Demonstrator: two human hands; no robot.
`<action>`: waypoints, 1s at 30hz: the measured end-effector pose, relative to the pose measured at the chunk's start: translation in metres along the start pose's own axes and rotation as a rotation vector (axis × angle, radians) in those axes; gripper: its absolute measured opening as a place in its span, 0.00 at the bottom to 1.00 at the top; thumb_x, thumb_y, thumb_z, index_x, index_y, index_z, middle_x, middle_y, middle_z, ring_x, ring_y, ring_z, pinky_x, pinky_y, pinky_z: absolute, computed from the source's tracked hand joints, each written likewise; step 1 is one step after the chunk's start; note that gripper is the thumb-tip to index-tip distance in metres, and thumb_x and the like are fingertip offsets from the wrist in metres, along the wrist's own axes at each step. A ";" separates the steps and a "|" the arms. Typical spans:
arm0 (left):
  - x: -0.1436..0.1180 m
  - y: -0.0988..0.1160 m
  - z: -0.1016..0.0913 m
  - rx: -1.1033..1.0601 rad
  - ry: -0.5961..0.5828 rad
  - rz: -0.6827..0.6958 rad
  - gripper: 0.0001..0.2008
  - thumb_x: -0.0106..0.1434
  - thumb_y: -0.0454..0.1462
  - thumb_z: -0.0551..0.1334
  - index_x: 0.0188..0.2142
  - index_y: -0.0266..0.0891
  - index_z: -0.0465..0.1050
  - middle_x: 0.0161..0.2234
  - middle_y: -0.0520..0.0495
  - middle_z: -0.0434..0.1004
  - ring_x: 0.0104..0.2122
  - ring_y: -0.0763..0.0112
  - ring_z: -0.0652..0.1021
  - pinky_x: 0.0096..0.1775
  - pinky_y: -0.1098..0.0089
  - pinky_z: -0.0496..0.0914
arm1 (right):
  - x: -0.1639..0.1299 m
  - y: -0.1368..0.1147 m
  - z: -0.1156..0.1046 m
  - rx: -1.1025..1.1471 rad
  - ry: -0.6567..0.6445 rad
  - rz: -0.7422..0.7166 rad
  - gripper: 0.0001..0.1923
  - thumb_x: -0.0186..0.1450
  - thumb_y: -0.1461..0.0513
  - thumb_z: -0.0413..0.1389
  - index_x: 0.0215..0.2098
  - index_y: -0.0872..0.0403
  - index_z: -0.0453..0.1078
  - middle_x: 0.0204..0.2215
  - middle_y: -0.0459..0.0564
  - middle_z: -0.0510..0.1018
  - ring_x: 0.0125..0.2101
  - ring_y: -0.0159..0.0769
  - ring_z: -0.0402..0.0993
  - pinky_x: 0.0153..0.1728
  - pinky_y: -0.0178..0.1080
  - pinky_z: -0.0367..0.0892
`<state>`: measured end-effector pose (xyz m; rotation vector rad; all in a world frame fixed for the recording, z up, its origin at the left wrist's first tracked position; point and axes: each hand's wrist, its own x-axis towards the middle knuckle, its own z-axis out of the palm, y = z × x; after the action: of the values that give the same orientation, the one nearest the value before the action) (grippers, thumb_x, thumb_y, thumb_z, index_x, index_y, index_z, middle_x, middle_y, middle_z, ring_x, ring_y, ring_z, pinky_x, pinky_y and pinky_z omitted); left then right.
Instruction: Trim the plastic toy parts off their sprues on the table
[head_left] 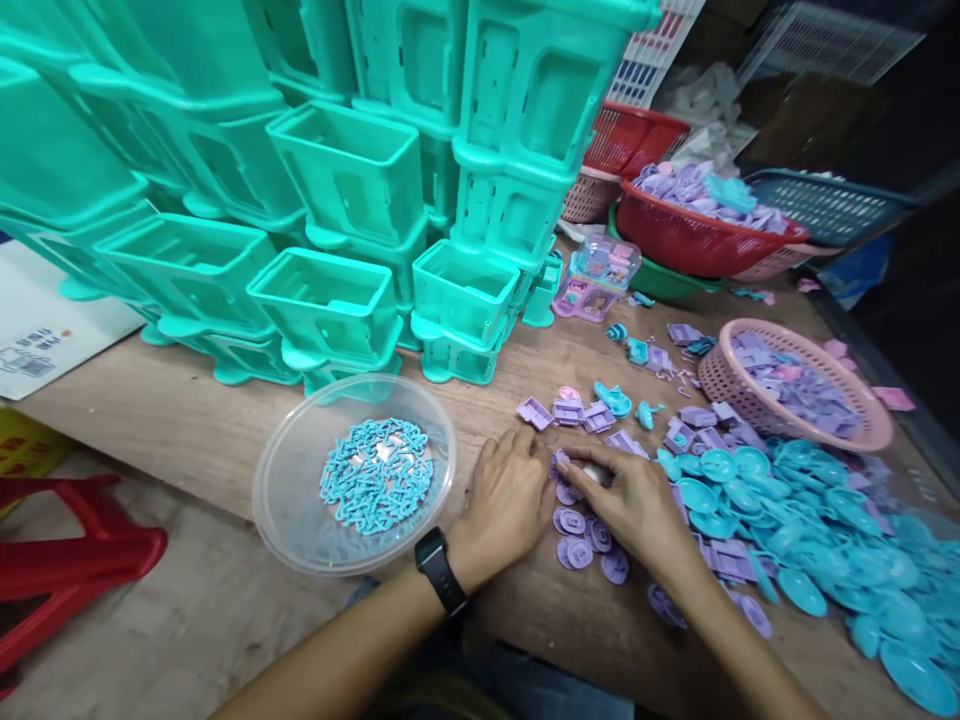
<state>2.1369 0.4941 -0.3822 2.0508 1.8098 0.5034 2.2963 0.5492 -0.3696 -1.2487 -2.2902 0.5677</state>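
My left hand (504, 497), with a black watch on its wrist, and my right hand (637, 500) meet over a small purple plastic piece (561, 462) on the wooden table (187, 420). Both hands' fingertips pinch it; how each grips it is partly hidden. Several round purple discs (577, 535) lie just below the hands. A clear round bowl (285, 520) with small blue hook-like parts (377, 473) sits left of my left hand. A heap of blue round plastic parts (817, 530) spreads to the right.
Stacked teal plastic housings (337, 200) fill the back left. A pink basket (795, 385) and a red basket (697, 235) hold purple pieces at the right. An assembled pink toy (600, 280) stands behind. A red stool (75, 560) is at the lower left.
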 end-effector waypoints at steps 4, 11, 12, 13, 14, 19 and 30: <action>-0.001 -0.001 0.001 0.012 -0.005 0.002 0.15 0.70 0.37 0.57 0.53 0.38 0.73 0.56 0.38 0.72 0.54 0.53 0.73 0.54 0.55 0.69 | 0.000 0.005 0.000 -0.002 -0.042 0.013 0.13 0.67 0.56 0.56 0.41 0.48 0.82 0.40 0.50 0.86 0.41 0.47 0.84 0.44 0.47 0.78; 0.002 -0.003 0.002 -0.050 -0.017 -0.006 0.13 0.69 0.36 0.58 0.51 0.38 0.74 0.56 0.38 0.73 0.54 0.51 0.73 0.54 0.53 0.68 | 0.001 0.000 0.004 -0.182 -0.127 -0.075 0.10 0.67 0.62 0.56 0.39 0.51 0.81 0.39 0.53 0.86 0.39 0.46 0.83 0.41 0.43 0.76; 0.002 -0.004 0.003 -0.057 -0.019 -0.014 0.13 0.68 0.35 0.58 0.51 0.38 0.74 0.55 0.38 0.74 0.54 0.52 0.73 0.54 0.53 0.68 | 0.001 -0.001 0.005 -0.235 -0.137 -0.071 0.10 0.67 0.63 0.56 0.38 0.52 0.81 0.38 0.54 0.86 0.38 0.46 0.83 0.40 0.43 0.75; 0.003 -0.004 0.003 -0.064 -0.018 -0.022 0.13 0.68 0.35 0.59 0.51 0.39 0.75 0.54 0.38 0.74 0.54 0.52 0.73 0.54 0.54 0.68 | 0.001 -0.002 0.005 -0.279 -0.139 -0.063 0.10 0.67 0.63 0.56 0.37 0.52 0.81 0.37 0.55 0.86 0.37 0.46 0.83 0.39 0.43 0.75; 0.003 -0.005 0.003 -0.072 -0.016 -0.029 0.13 0.68 0.34 0.59 0.51 0.39 0.75 0.54 0.39 0.74 0.54 0.52 0.73 0.54 0.54 0.68 | 0.001 -0.003 0.005 -0.303 -0.140 -0.055 0.09 0.67 0.63 0.56 0.36 0.52 0.80 0.36 0.55 0.85 0.37 0.46 0.83 0.39 0.42 0.74; 0.004 -0.006 0.005 -0.095 -0.013 -0.019 0.12 0.68 0.34 0.60 0.50 0.41 0.76 0.57 0.42 0.74 0.55 0.52 0.73 0.55 0.53 0.68 | 0.006 -0.001 0.001 -0.228 -0.227 -0.060 0.07 0.66 0.65 0.59 0.35 0.51 0.80 0.34 0.50 0.85 0.36 0.41 0.82 0.37 0.37 0.71; 0.006 -0.001 0.003 -0.101 -0.005 -0.050 0.14 0.67 0.31 0.59 0.49 0.41 0.77 0.56 0.39 0.75 0.55 0.51 0.74 0.55 0.50 0.70 | -0.013 0.000 0.000 -0.103 0.033 -0.057 0.09 0.69 0.63 0.57 0.41 0.49 0.81 0.39 0.51 0.85 0.41 0.42 0.82 0.43 0.40 0.74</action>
<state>2.1379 0.5004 -0.3851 1.9337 1.7902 0.5626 2.3020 0.5381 -0.3721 -1.2258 -2.3456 0.4104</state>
